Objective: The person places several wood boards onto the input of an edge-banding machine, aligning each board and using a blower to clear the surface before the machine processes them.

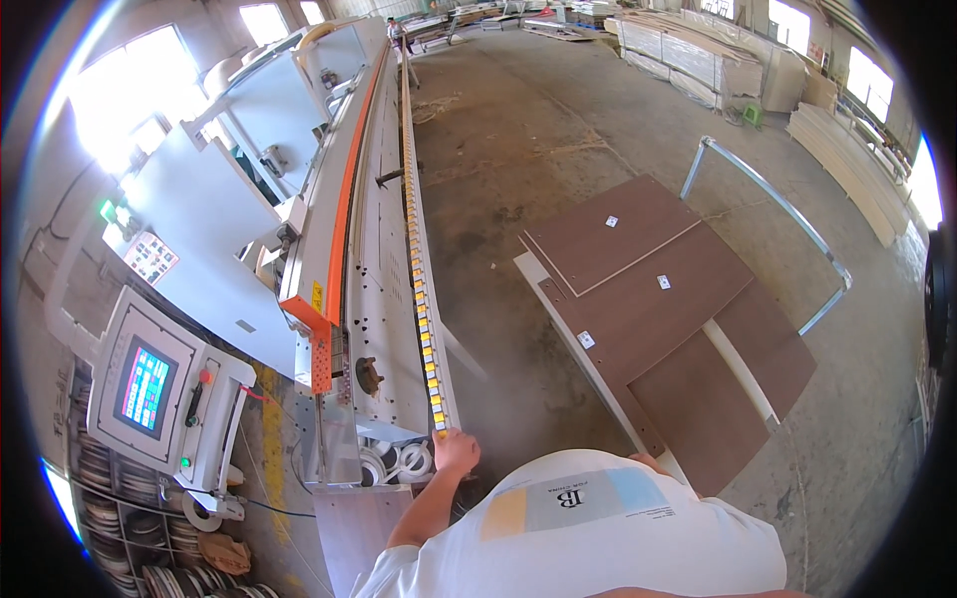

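My left hand (457, 451) is closed round the near end of a long roller rail (423, 317), a pale bar lined with yellow and white rollers. The rail runs along the right side of a long machine with an orange strip (349, 199). Only a small part of my right hand (650, 461) shows past my white shirt, beside the near edge of a stack of brown boards (638, 299). Its fingers are hidden. Small white labels stick to some of those boards, and a pale panel edge shows between them.
A control panel with a lit screen (148, 387) stands at left, above racked coils of edge strip (100, 498). White rolls (414, 459) sit by the machine's near end. A metal cart handle (778, 199) rises behind the boards. Far off, a person (395, 34) stands by the machine.
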Action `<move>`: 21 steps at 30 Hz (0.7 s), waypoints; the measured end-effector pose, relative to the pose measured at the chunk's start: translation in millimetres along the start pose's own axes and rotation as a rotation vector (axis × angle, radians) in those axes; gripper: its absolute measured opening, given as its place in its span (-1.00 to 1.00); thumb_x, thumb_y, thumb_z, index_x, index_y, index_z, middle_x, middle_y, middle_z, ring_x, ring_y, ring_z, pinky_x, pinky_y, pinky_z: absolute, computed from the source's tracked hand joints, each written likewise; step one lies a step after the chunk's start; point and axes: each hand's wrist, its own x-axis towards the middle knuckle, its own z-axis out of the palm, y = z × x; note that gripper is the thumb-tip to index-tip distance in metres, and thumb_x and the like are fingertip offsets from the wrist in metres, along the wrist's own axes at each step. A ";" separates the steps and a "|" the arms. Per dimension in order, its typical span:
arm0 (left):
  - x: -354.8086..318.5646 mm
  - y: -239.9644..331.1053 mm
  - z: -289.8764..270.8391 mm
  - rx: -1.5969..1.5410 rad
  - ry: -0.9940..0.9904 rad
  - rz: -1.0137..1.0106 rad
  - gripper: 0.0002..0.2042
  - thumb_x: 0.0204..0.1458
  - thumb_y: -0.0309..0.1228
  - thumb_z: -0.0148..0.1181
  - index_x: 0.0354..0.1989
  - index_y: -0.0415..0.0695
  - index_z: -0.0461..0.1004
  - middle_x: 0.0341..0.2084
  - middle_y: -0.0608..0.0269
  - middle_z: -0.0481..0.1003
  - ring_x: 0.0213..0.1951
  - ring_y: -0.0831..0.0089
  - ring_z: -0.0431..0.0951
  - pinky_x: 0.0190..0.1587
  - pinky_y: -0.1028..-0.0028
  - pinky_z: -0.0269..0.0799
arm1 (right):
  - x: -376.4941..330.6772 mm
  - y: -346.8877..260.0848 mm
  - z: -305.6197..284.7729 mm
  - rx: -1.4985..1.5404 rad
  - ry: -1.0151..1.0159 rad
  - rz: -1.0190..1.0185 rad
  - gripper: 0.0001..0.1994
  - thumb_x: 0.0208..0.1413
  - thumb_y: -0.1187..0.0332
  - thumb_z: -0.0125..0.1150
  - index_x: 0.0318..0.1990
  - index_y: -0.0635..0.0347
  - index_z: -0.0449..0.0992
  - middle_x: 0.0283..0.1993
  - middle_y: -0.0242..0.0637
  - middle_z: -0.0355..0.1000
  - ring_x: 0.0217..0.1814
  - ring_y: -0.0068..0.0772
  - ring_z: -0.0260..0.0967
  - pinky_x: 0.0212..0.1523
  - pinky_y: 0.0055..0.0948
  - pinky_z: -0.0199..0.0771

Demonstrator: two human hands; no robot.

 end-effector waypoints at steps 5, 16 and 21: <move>0.3 -1.7 3.4 -0.031 0.007 0.002 -0.72 0.22 -0.18 0.11 -0.26 0.02 0.74 -0.22 0.36 0.71 0.10 0.31 0.55 0.36 -0.38 0.16 | -2.1 -8.5 -0.4 -0.030 0.005 0.021 -0.66 0.30 -0.01 0.23 -0.03 -0.07 0.80 0.08 -0.22 0.70 0.12 -0.09 0.64 0.14 -0.18 0.61; 0.1 -2.9 10.7 -0.003 0.080 0.010 -0.77 0.19 -0.17 0.17 -0.33 0.04 0.72 -0.28 0.44 0.71 0.07 0.36 0.55 0.28 -0.27 0.18 | 7.0 -0.3 2.0 0.054 -0.020 0.234 -0.62 0.26 -0.10 0.30 0.00 -0.12 0.80 0.14 -0.23 0.68 0.18 -0.15 0.62 0.20 -0.24 0.57; 0.5 -2.4 9.0 0.003 0.094 0.014 -0.76 0.19 -0.17 0.17 -0.35 0.03 0.72 -0.28 0.43 0.71 0.05 0.36 0.56 0.29 -0.23 0.18 | -1.5 -9.1 2.6 0.057 -0.006 0.157 -0.63 0.27 -0.10 0.28 -0.01 -0.14 0.80 0.13 -0.25 0.69 0.17 -0.15 0.63 0.19 -0.23 0.58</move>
